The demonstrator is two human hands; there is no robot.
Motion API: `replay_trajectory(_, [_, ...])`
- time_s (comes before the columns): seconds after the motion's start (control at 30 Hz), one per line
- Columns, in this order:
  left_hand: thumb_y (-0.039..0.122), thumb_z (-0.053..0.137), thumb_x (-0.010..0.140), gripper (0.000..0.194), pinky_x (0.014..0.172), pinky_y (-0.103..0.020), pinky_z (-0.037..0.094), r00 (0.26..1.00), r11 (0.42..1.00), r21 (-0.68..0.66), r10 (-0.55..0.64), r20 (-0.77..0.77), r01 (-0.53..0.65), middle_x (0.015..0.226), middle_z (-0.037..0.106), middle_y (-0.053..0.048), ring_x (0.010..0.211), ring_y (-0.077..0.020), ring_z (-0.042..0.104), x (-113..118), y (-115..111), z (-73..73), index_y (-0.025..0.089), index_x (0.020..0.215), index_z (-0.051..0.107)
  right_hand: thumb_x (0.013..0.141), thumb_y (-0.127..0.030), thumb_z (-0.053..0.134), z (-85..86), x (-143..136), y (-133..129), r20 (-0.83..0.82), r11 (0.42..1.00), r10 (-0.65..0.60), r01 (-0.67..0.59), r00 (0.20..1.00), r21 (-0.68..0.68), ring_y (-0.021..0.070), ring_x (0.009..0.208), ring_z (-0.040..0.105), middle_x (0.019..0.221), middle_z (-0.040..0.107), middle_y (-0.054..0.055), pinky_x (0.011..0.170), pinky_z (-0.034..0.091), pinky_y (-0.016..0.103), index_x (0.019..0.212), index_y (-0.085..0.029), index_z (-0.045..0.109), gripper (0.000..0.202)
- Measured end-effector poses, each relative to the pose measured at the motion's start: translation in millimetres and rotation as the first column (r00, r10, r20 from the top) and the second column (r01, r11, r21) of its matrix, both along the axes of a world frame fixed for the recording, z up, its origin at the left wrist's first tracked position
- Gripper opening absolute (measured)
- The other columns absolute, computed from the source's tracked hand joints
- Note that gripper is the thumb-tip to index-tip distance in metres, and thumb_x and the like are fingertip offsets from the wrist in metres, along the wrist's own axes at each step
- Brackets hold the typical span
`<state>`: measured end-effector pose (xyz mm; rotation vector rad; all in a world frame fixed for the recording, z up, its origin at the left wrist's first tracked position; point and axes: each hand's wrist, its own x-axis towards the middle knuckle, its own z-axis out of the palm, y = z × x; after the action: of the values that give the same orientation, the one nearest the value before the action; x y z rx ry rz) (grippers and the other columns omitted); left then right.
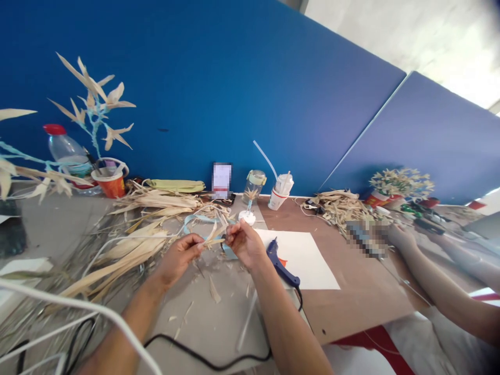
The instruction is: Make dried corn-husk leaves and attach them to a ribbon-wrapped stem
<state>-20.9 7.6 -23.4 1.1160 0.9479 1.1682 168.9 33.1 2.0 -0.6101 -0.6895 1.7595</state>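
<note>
My left hand [182, 258] pinches a pale strip of dried corn husk [213, 241] between thumb and fingers. Close beside it, my right hand [246, 243] is closed, its fingertips at the strip's far end. A small dark bit shows by those fingertips, but what they grip is hidden. Just beyond my right hand, a small husk flower on a blue stem [249, 203] stands in a white base [247, 216]. Light blue ribbon [190, 223] lies behind my hands. A blue glue gun [282, 265] rests on white paper [312, 260] right of my right forearm.
Loose corn husks [128, 250] pile up on the left. A red bucket [110, 182] holds a husk-flower branch. A black cord [203, 361] crosses the front. Toward the back stand a phone [222, 179], a jar [255, 182] and a paper cup [278, 198]. Another person's arm [425, 276] rests at right.
</note>
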Motion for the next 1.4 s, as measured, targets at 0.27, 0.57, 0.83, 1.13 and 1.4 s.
replay_trajectory(0.27, [0.042,0.074,0.069,0.027,0.054,-0.025,0.026,0.991,0.996,0.088,-0.002,-0.132,0.014,0.06,0.047,0.003,0.056,-0.0108,0.035,-3,9,-9.2,0.017,0.069,0.064,0.064,-0.047,0.079,-1.5,-6,-4,0.194,0.989,0.036,-0.064,0.98,0.137,0.0111,0.058,0.053,0.066,0.062,0.0,0.058,0.043,0.023,0.085,-0.018,0.071,0.037])
replay_trajectory(0.57, [0.043,0.073,0.071,0.028,0.055,-0.023,0.03,0.997,0.998,0.002,-0.062,-0.053,0.062,0.064,0.05,0.003,0.058,-0.0106,0.038,-1,6,-9.5,0.017,0.076,0.066,0.065,-0.041,0.076,-9.4,-12,-1,0.283,0.997,-0.018,-0.004,0.959,0.077,0.0077,0.049,0.048,0.057,0.06,-0.001,0.05,0.038,0.021,0.062,-0.016,0.065,0.027])
replay_trajectory(0.83, [0.041,0.082,0.062,0.034,0.056,-0.02,0.035,0.987,0.971,-0.211,-0.086,0.138,0.114,0.071,0.058,0.0,0.058,-0.008,0.041,5,-1,1.7,0.016,0.082,0.07,0.061,-0.034,0.072,-12.5,-10,5,0.284,0.984,-0.167,0.177,0.944,-0.012,0.0071,0.043,0.046,0.055,0.06,-0.002,0.045,0.034,0.021,0.058,-0.016,0.061,0.021])
replay_trajectory(1.13, [0.035,0.079,0.066,0.029,0.054,-0.02,0.033,0.988,0.988,-0.148,-0.02,0.15,0.042,0.07,0.056,0.003,0.057,-0.0079,0.042,6,3,-2.1,0.016,0.084,0.068,0.063,-0.035,0.063,-15.4,-9,9,0.424,0.955,-0.288,0.29,0.859,0.06,0.0077,0.039,0.038,0.04,0.049,-0.006,0.042,0.023,0.021,0.064,-0.017,0.063,0.019])
replay_trajectory(1.4, [0.032,0.079,0.065,0.028,0.054,-0.02,0.033,0.978,0.986,-0.164,-0.005,0.209,0.04,0.073,0.058,0.001,0.057,-0.0071,0.041,8,1,4.8,0.015,0.082,0.066,0.064,-0.034,0.062,-12.1,-13,4,0.409,0.969,-0.247,0.215,0.878,0.123,0.0084,0.04,0.039,0.04,0.048,-0.005,0.045,0.027,0.022,0.061,-0.018,0.06,0.016])
